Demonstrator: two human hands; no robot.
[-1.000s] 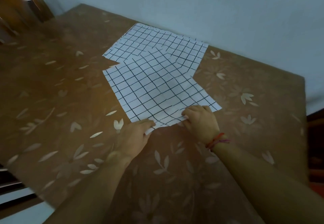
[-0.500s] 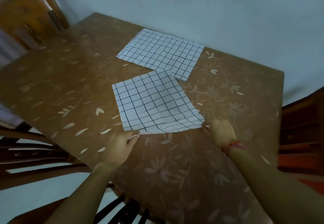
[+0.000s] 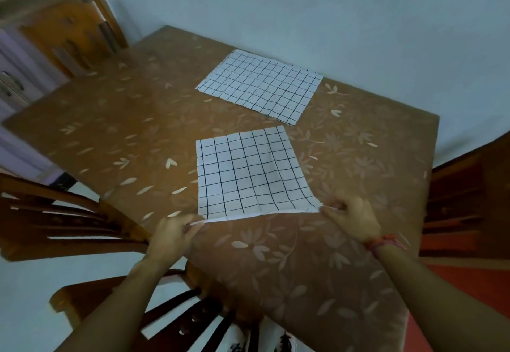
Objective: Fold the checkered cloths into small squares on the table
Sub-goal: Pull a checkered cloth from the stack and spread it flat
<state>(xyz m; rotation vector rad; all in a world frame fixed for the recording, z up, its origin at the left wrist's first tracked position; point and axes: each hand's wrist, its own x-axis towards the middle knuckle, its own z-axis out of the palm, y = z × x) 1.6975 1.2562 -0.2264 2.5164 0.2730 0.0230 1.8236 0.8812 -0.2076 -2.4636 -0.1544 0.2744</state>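
Two white cloths with a black grid lie on the brown leaf-patterned table [image 3: 116,131]. The near checkered cloth [image 3: 248,175] is spread flat in the middle. My left hand [image 3: 172,237] pinches its near left corner. Its near right corner is pinched by my right hand [image 3: 350,218], which wears a red thread at the wrist. The cloth's near edge is stretched between the two hands. The far checkered cloth [image 3: 262,85] lies flat and apart from the near one, close to the wall, with neither hand on it.
A pale wall [image 3: 303,7] runs along the table's far edge. Wooden chairs stand at the left [image 3: 63,222], at the near edge [image 3: 193,321] and at the right [image 3: 463,191]. A wooden cabinet [image 3: 60,34] is at the far left.
The near cloth has been pulled toward me and off the far cloth, which it overlapped before. My hands have spread apart to its two near corners.
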